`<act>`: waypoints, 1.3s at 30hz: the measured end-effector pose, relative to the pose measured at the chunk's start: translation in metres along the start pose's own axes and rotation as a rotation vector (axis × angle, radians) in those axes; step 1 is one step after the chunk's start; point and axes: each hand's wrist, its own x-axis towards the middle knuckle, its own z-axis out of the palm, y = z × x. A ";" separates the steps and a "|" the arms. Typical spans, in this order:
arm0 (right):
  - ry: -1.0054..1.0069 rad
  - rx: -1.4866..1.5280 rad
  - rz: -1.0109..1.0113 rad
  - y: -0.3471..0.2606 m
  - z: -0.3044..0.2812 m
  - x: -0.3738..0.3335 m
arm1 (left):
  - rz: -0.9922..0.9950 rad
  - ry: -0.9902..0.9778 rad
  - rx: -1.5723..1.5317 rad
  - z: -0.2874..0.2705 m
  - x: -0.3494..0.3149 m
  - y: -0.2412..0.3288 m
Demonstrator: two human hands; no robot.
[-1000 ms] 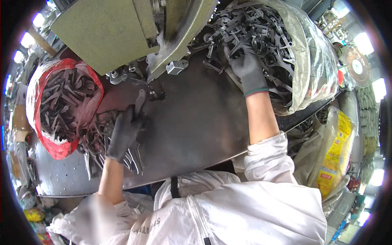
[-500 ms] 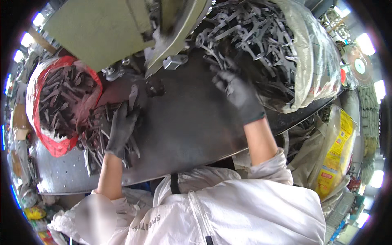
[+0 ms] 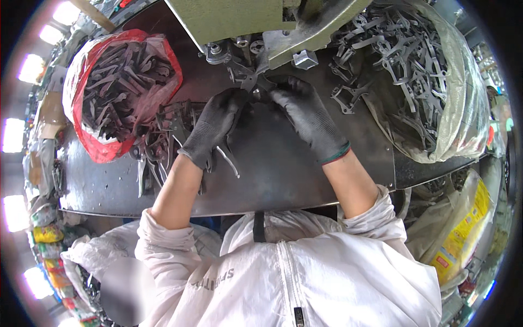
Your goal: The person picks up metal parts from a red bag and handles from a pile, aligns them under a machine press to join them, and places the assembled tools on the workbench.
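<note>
Both my gloved hands are together under the front of a green-painted machine (image 3: 234, 24). My left hand (image 3: 218, 122) is closed, with a grey flat metal piece (image 3: 249, 82) at its fingertips, close to the machine's tooling. A curved metal handle (image 3: 227, 161) shows below that palm; whether the hand holds it is hidden. My right hand (image 3: 305, 111) has its fingers curled in at the same spot, closed on a small metal part that they mostly hide. Left of my left wrist lies a heap of assembled metal lever parts (image 3: 155, 158).
A red-rimmed bag (image 3: 73, 117) of dark metal levers stands at the left. On the right lies a pale woven sack (image 3: 463, 114) spilling grey forked castings (image 3: 406, 60). Loose castings (image 3: 348, 98) lie near its mouth. A yellow-printed sack (image 3: 463, 223) sits below the table's right edge.
My right hand has come from the castings at the sack to the machine. My left hand has moved right and up from the heap to meet it. The view has shifted.
</note>
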 end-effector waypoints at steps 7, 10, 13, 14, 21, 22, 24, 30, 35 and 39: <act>-0.045 -0.268 -0.073 0.027 0.009 0.019 | 0.102 -0.093 -0.087 -0.011 0.018 -0.067; -0.027 -0.154 -0.005 0.033 0.007 0.014 | 0.163 0.064 0.768 -0.028 0.014 -0.019; -0.041 0.165 0.007 0.040 0.000 0.016 | 0.315 0.374 0.960 -0.081 0.021 0.006; -0.047 0.123 0.046 0.038 -0.004 0.017 | 0.172 0.419 0.908 -0.096 0.024 0.017; -0.069 0.099 0.012 0.020 0.010 0.013 | 0.150 0.499 1.583 -0.278 0.075 -0.096; -0.080 0.108 0.013 0.016 0.020 0.011 | 0.199 0.434 1.430 -0.307 0.065 -0.113; -0.032 -0.014 -0.003 0.002 0.022 0.005 | 0.285 0.344 1.238 -0.300 0.077 -0.120; -0.025 -0.148 0.118 0.022 0.003 0.000 | 0.455 0.621 1.031 -0.223 0.049 -0.059; -0.031 -0.065 0.120 0.028 -0.006 0.001 | 0.553 0.389 0.892 -0.143 -0.016 0.022; -0.072 0.120 0.081 0.037 -0.003 -0.003 | 0.526 0.162 0.870 -0.085 -0.048 0.054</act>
